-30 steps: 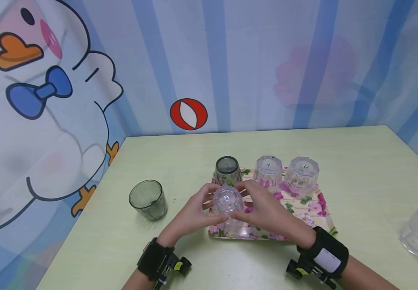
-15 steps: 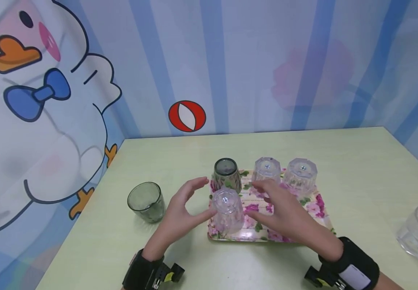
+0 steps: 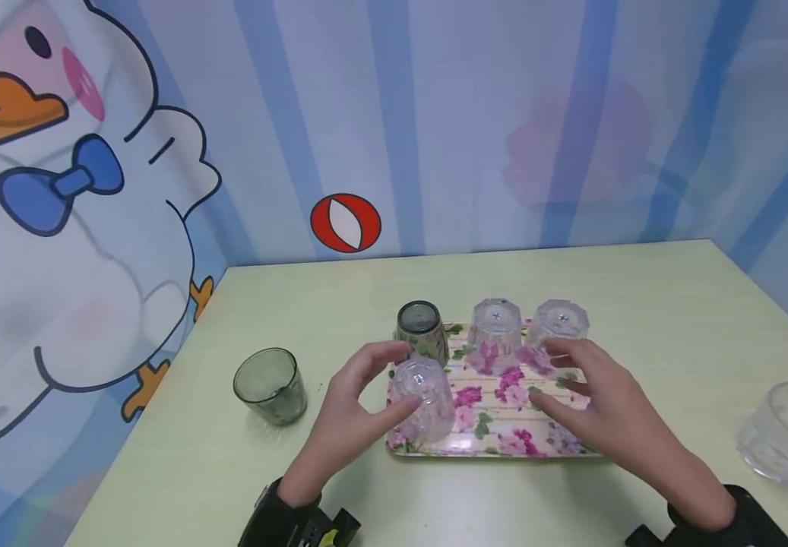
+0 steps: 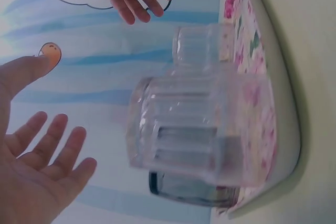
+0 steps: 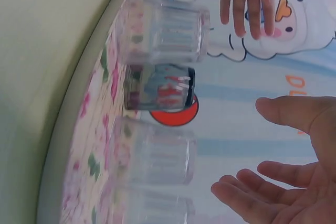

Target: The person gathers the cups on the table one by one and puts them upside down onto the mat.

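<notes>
An upside-down clear faceted glass (image 3: 431, 414) stands at the front left of a floral tray (image 3: 465, 448). My left hand (image 3: 349, 414) is beside it, thumb and fingers spread; the left wrist view shows a gap between that hand (image 4: 44, 177) and the glass (image 4: 184, 124). My right hand (image 3: 612, 403) hovers over the tray's right side with relaxed fingers, holding nothing. Behind the front glass is an upturned smoky grey glass (image 3: 421, 327). Two more upturned clear glasses, one in the middle (image 3: 494, 338) and one to its right (image 3: 558, 319), stand along the back.
Left of the tray, a green-tinted glass (image 3: 272, 387) stands upright on the pale table (image 3: 311, 304). At the far right is an upright clear glass (image 3: 786, 437). A cartoon-printed curtain (image 3: 462, 129) rises behind the table's back edge.
Both hands have let go of the front clear glass, which stays on the tray. The right hand has moved off to the right; the left has drawn slightly away to the left.
</notes>
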A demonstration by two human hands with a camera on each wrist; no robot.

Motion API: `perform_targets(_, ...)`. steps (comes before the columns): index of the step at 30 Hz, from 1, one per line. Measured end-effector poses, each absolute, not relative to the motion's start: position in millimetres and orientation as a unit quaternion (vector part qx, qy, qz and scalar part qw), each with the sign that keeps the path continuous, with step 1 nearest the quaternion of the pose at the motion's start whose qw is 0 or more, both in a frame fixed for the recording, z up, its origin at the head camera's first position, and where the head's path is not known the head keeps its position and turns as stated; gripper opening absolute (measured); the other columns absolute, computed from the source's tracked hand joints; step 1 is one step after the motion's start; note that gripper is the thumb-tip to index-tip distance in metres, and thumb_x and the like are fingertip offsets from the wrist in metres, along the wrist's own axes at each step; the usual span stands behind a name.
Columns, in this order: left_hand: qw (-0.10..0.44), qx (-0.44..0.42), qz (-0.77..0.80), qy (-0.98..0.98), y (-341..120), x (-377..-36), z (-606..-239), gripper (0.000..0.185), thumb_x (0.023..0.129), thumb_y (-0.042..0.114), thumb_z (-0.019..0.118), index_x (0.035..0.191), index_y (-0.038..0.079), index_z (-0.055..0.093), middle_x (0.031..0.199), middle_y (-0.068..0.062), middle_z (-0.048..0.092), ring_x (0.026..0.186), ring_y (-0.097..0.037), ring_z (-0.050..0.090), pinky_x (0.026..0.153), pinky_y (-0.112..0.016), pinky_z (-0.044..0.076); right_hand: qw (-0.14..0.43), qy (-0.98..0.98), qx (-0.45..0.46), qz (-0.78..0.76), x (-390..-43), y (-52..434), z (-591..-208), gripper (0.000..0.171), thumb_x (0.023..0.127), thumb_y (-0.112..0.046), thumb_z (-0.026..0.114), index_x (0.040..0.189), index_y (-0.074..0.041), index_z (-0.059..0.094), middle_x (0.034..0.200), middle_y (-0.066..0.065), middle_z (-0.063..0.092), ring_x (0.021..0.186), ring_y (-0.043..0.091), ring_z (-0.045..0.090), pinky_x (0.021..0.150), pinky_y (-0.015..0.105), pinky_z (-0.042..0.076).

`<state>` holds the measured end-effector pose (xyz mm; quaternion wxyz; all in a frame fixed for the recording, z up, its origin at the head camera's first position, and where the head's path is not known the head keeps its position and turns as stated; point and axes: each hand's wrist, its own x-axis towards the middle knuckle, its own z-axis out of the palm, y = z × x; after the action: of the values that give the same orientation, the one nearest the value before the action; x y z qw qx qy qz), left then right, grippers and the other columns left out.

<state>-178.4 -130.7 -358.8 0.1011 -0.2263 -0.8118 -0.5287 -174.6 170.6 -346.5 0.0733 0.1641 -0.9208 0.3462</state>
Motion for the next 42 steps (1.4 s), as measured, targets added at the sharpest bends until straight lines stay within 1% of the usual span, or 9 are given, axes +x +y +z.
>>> perform_targets(13, 0.068, -0.301, -0.533, -0.788, -91.1, -175.6, -360.8, 0.049, 0.084, 0.014, 0.072, 0.129, 0.016, 0.053, 0.129, -0.003, 0.060, 0.125, -0.016, 0.056, 0.106, -0.037, 0.049, 0.102, -0.935, 0.068, 0.334, -164.9, 227.6, -367.3, 0.071, 0.083, -0.035, 0.073, 0.137, 0.000, 0.044, 0.132, 0.023, 0.052, 0.112, 0.040, 0.057, 0.076, 0.042, 0.059)
perform_targets(22, 0.020, -0.337, -0.523, -0.782, -60.4, -181.5, -354.1, 0.054, 0.086, 0.018, 0.072, 0.134, 0.018, 0.049, 0.132, -0.004, 0.059, 0.123, -0.015, 0.057, 0.106, -0.031, 0.049, 0.111, -0.947, -0.030, 0.299, -158.7, 262.5, -375.7, 0.074, 0.087, -0.035, 0.069, 0.138, 0.009, 0.039, 0.132, 0.035, 0.045, 0.110, 0.049, 0.050, 0.081, 0.059, 0.052)
perform_targets(27, 0.014, -0.344, -0.505, -0.791, -44.8, -188.5, -349.2, 0.055, 0.087, 0.024, 0.070, 0.137, 0.021, 0.046, 0.134, -0.001, 0.058, 0.124, -0.010, 0.056, 0.106, -0.026, 0.048, 0.131, -0.942, -0.056, 0.303, -155.6, 282.1, -376.4, 0.067, 0.093, -0.032, 0.062, 0.139, 0.010, 0.037, 0.133, 0.037, 0.042, 0.110, 0.051, 0.048, 0.080, 0.058, 0.049)
perform_targets(31, 0.007, -0.359, -0.507, -0.784, -30.8, -193.8, -344.7, 0.057, 0.087, 0.022, 0.070, 0.138, 0.018, 0.044, 0.136, -0.003, 0.056, 0.126, -0.011, 0.054, 0.107, -0.022, 0.046, 0.166, -0.930, -0.063, 0.320, -151.8, 294.5, -378.6, 0.061, 0.094, -0.028, 0.060, 0.138, 0.009, 0.040, 0.133, 0.036, 0.042, 0.111, 0.044, 0.051, 0.071, 0.023, 0.057)
perform_targets(34, -0.006, -0.372, -0.508, -0.777, -17.7, -196.8, -341.1, 0.058, 0.088, 0.021, 0.070, 0.139, 0.017, 0.043, 0.137, -0.003, 0.055, 0.126, -0.011, 0.054, 0.108, -0.020, 0.044, 0.204, -0.917, -0.071, 0.334, -149.0, 301.4, -382.9, 0.055, 0.094, -0.025, 0.061, 0.136, 0.007, 0.044, 0.132, 0.031, 0.045, 0.108, 0.000, 0.052, 0.063, -0.007, 0.038)
perform_targets(36, -0.010, -0.380, -0.500, -0.778, -7.9, -198.5, -338.9, 0.058, 0.088, 0.023, 0.070, 0.139, 0.017, 0.043, 0.137, -0.001, 0.056, 0.125, -0.008, 0.055, 0.107, -0.018, 0.044, 0.220, -0.911, -0.082, 0.339, -147.4, 305.9, -385.9, 0.053, 0.095, -0.024, 0.059, 0.136, 0.006, 0.045, 0.135, 0.029, 0.046, 0.108, -0.018, 0.043, 0.066, -0.012, 0.029)
perform_targets(38, -0.009, -0.387, -0.494, -0.779, 2.2, -200.1, -336.8, 0.058, 0.087, 0.023, 0.070, 0.139, 0.016, 0.044, 0.136, 0.000, 0.056, 0.125, -0.007, 0.054, 0.106, -0.016, 0.044, 0.225, -0.908, -0.103, 0.337, -146.6, 310.0, -388.3, 0.051, 0.096, -0.025, 0.056, 0.138, 0.003, 0.045, 0.139, 0.027, 0.046, 0.114, -0.022, 0.039, 0.088, -0.005, 0.040)
perform_targets(40, -0.013, -0.391, -0.493, -0.778, 12.2, -201.8, -335.6, 0.058, 0.087, 0.023, 0.071, 0.139, 0.017, 0.044, 0.136, 0.000, 0.056, 0.125, -0.006, 0.054, 0.105, -0.014, 0.044, 0.222, -0.909, -0.121, 0.330, -146.0, 314.4, -390.2, 0.051, 0.099, -0.027, 0.051, 0.140, 0.001, 0.043, 0.143, 0.026, 0.044, 0.134, 0.002, 0.045, 0.106, 0.015, 0.043)
perform_targets(42, -0.017, -0.393, -0.492, -0.776, 21.7, -203.4, -334.7, 0.059, 0.087, 0.023, 0.071, 0.139, 0.017, 0.044, 0.136, 0.000, 0.057, 0.125, -0.004, 0.054, 0.105, -0.013, 0.043, 0.229, -0.909, -0.128, 0.325, -146.0, 321.4, -393.2, 0.051, 0.100, -0.030, 0.048, 0.141, 0.000, 0.043, 0.146, 0.015, 0.046, 0.140, 0.004, 0.039, 0.110, 0.017, 0.039)
